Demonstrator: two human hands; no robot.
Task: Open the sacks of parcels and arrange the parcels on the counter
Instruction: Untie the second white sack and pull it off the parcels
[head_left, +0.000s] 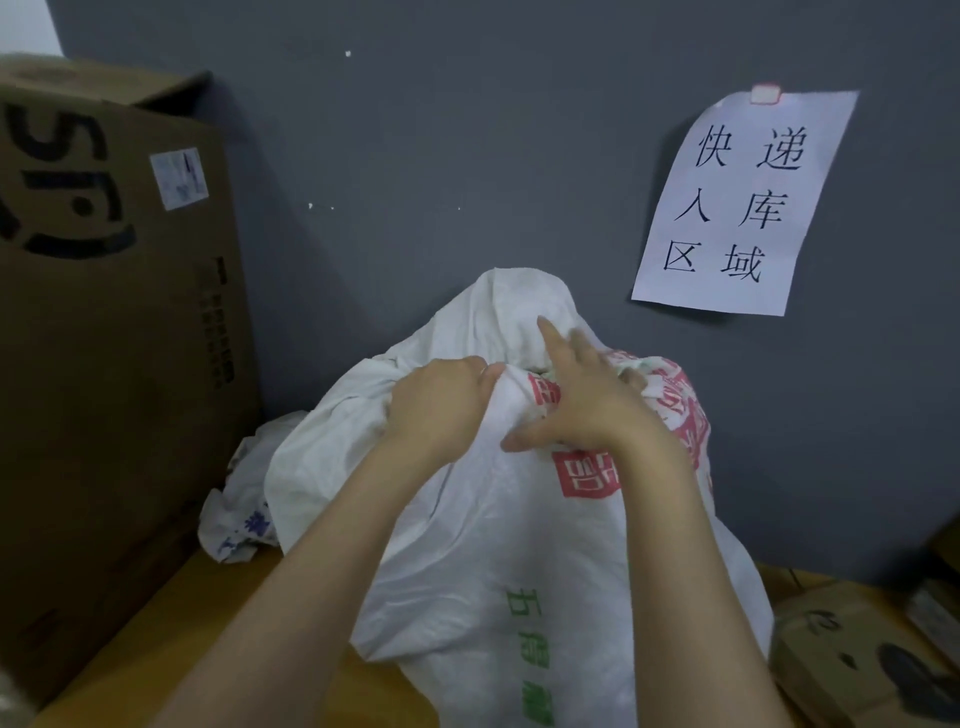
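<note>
Barely started, I'd say: the white sack (467, 519) sits on the counter (208, 608) against the wall, its top bunched up (looks unopened). The left hand (436, 405) grips a fistful of its cloth. The right hand (582, 410) lies spread on top, far fingers hidden, so I can't tell if they hold anything.

views: one, head, wide-angle | mount: on the person's head, above both forearms (291, 597) that enter from the bottom edge | facing: forward and down, toward the grey wall (467, 130) | range: close; white sack (467, 519) on the surface (208, 613) fills mid-frame; cardboard box (104, 364) at left edge
</note>
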